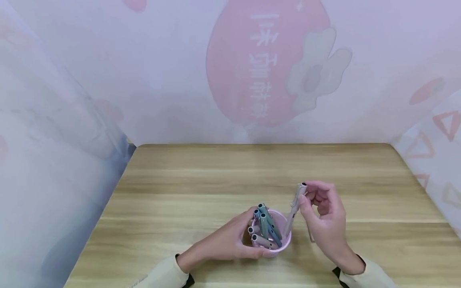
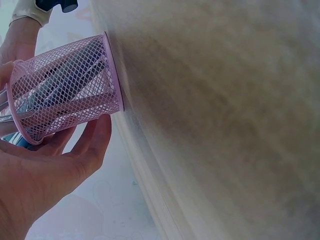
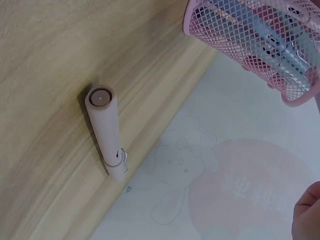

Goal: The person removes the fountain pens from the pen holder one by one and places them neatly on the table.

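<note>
the right hand (image 1: 324,216) pinches a pale pen (image 1: 294,210), steeply tilted, lower tip at the rim of the pink mesh cup (image 1: 282,240) gripped by the left hand (image 1: 234,240) near the surface's (image 1: 216,180) front edge.

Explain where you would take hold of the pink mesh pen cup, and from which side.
Grip the pink mesh cup round its mesh side wall, coming from the left as the left hand does: pens stick out of the open top, blocking a grasp from above.
</note>
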